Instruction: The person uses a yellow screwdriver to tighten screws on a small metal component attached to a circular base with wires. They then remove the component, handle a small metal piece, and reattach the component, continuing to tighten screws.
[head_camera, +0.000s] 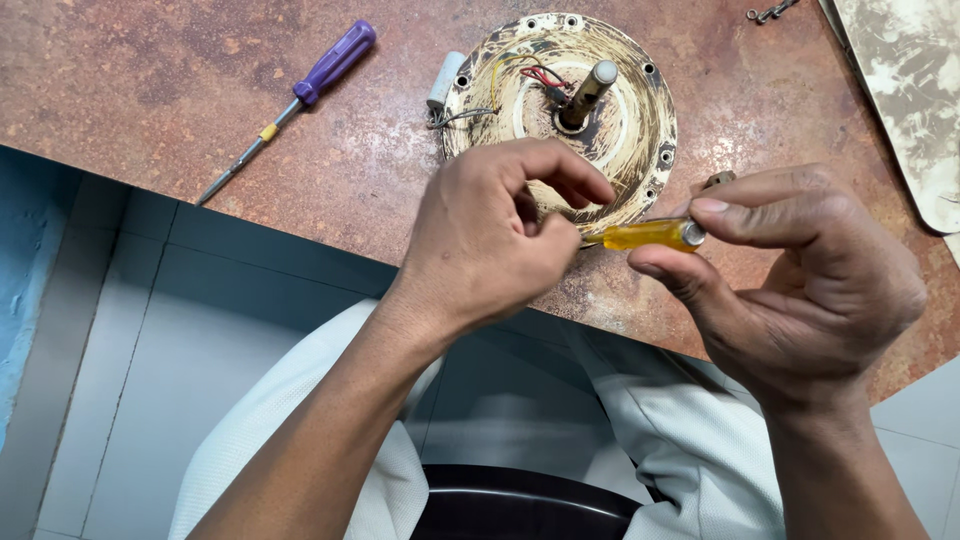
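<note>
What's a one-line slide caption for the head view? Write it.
Over a worn round motor housing, the right hand pinches a yellow-handled screwdriver whose tip meets the left hand.

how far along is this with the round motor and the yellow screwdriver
Done: the round motor housing lies on the brown worktop, shaft up, wires and several rim holes bare. In hand: the right hand holds the yellow-handled screwdriver by its end while the left hand pinches at its tip; what sits there is hidden. Left: the housing looks unclosed. The purple screwdriver lies unused on the worktop.
</note>
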